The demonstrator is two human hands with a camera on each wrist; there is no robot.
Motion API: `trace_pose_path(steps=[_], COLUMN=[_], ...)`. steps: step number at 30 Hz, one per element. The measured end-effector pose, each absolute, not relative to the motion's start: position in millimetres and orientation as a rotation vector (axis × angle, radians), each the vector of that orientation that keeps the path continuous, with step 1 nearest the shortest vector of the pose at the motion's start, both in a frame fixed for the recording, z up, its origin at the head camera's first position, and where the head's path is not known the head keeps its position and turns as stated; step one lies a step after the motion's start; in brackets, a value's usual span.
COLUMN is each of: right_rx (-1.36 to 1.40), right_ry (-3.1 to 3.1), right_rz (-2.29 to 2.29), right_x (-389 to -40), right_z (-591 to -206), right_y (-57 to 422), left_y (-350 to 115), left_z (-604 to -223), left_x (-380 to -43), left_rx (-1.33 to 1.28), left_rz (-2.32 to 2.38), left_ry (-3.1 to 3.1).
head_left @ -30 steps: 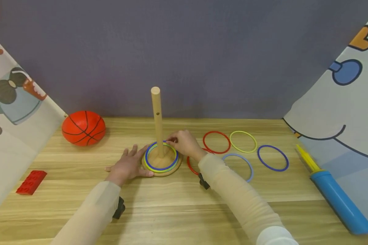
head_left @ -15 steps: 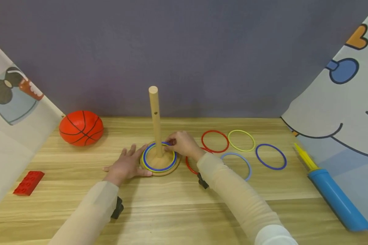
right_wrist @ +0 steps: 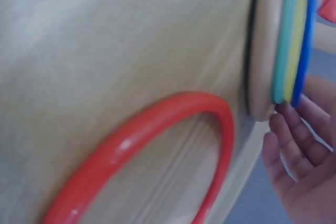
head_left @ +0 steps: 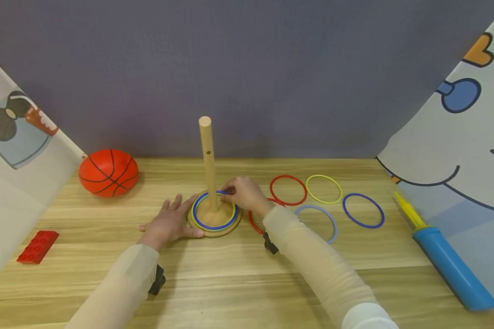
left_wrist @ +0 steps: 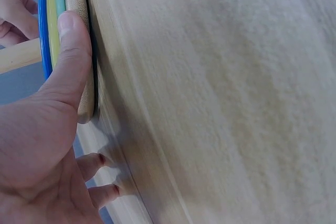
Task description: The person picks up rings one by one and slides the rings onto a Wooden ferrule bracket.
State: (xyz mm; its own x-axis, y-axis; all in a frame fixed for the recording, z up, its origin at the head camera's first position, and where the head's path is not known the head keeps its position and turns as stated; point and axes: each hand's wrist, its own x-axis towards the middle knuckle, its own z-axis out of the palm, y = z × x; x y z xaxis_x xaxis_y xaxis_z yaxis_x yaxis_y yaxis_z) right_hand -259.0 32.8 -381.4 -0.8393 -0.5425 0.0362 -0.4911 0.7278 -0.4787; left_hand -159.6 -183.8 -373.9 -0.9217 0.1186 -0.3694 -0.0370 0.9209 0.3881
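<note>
A wooden pole [head_left: 208, 160] stands upright on a round wooden base [head_left: 220, 234]. Stacked on that base around the pole are a blue ring [right_wrist: 307, 35], a yellow ring [right_wrist: 298, 38] beneath it and a green ring [right_wrist: 285, 40] below both. My right hand [head_left: 246, 194] pinches the blue ring at its right rear edge, thumb toward the inside. On the other side, my left hand [head_left: 169, 224] rests against the base with fingers spread. Its thumb [left_wrist: 73, 51] lies along the base's edge beside the rings. A bit of red shows behind the stack in the left wrist view.
To the right lie two red rings [head_left: 288, 204], a yellow ring [head_left: 324, 202], a light blue ring [head_left: 335, 228] and a dark blue ring [head_left: 364, 226]. A blue pump [head_left: 453, 269] is at far right. An orange ball [head_left: 109, 173] and red toy brick [head_left: 38, 246] sit left.
The blue ring and the rings under it now line up more evenly on the base. My right hand still holds the ring's edge; the left hand keeps its place. The head view shifted slightly.
</note>
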Motion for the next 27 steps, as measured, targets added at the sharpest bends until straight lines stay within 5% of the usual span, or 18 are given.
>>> trace_pose_path(steps=[27], right_rx=[-0.868], right_ry=[2.729], right_rz=[-1.142], right_x=[-244.4], right_z=[-351.4], right_y=[126.1], left_y=[-183.5], left_z=[-372.3], left_x=[-158.9], left_rx=[0.104], left_rz=[0.56], left_ry=[2.701])
